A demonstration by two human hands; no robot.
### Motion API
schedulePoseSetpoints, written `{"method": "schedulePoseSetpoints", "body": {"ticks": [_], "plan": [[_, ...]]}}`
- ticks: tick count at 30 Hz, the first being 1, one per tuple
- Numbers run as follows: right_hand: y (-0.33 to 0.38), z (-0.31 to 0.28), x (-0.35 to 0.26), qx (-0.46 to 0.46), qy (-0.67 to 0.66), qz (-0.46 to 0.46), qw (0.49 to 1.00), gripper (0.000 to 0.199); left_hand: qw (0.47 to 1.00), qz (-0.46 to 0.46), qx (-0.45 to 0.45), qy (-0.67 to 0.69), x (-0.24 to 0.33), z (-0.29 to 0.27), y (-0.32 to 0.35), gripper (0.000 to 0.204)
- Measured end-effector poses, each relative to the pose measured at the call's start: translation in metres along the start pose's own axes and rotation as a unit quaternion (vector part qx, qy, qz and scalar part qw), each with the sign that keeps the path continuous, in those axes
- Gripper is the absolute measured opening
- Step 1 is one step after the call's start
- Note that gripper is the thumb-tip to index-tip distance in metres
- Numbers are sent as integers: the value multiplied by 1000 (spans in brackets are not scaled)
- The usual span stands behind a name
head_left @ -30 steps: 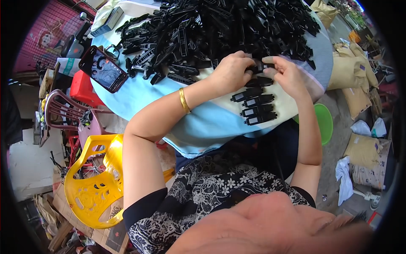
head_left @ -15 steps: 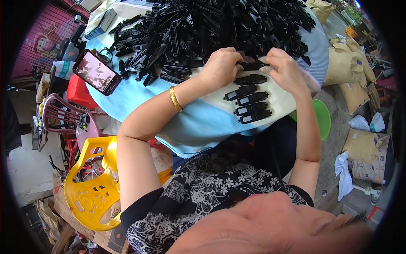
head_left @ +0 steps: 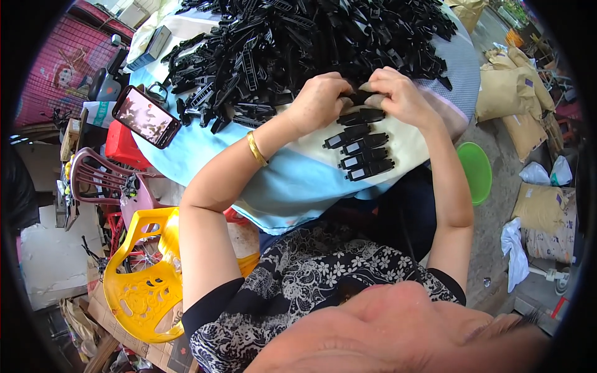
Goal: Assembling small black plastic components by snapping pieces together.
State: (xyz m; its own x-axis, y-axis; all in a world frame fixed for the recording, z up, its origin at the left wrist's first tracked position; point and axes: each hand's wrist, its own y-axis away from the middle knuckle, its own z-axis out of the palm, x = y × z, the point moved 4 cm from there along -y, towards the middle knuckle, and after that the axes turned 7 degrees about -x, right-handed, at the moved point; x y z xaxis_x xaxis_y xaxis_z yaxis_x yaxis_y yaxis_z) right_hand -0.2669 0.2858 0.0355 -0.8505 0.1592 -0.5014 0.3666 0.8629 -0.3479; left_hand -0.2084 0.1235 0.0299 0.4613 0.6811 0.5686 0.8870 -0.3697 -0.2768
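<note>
My left hand (head_left: pixel 318 104), with a gold bangle on its wrist, is closed in a pinch at the near edge of a large heap of black plastic parts (head_left: pixel 280 37). Facing it, my right hand (head_left: pixel 403 98) has its thumb and fingers pressed together. Between the two sets of fingertips is a small black plastic part (head_left: pixel 359 97), mostly hidden by them. Just below the hands, several black plastic pieces with grey panels (head_left: pixel 367 158) lie in a short column on the cloth. Another black piece (head_left: pixel 364 117) lies at the top of that column, closest to my fingers.
A patterned cloth (head_left: pixel 267 199) covers the round table. On its left side lie a phone (head_left: pixel 146 117) and a blue box (head_left: pixel 149 48). A yellow plastic chair (head_left: pixel 143 292) and a pink chair (head_left: pixel 102 177) stand at left. To the right are a green basin (head_left: pixel 475 174) and brown sacks (head_left: pixel 510 93).
My hands have come closer together, with the right one moving left toward the other around the black part. The whole view has shifted slightly. The column of pieces looks the same.
</note>
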Motion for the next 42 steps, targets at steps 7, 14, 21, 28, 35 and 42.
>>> {"method": "schedulePoseSetpoints", "body": {"ticks": [7,14,21,28,35,42], "plan": [[6,2,-14,-13,39,70,997,19,999,5,-17,-31,10,-8,12,20],[14,8,-22,-17,-47,46,998,57,993,-49,-20,-109,11,-86,61,38],[6,15,-59,-39,12,-12,999,49,950,-111,-32,-289,-4,-67,118,73],[4,14,-59,-173,-111,114,972,35,945,-10,39,-326,14,-29,86,44],[-1,19,-41,-22,12,167,986,30,952,36,34,-301,26,7,32,32],[19,4,-29,20,147,74,986,32,983,81,17,-166,24,-10,34,37]]}}
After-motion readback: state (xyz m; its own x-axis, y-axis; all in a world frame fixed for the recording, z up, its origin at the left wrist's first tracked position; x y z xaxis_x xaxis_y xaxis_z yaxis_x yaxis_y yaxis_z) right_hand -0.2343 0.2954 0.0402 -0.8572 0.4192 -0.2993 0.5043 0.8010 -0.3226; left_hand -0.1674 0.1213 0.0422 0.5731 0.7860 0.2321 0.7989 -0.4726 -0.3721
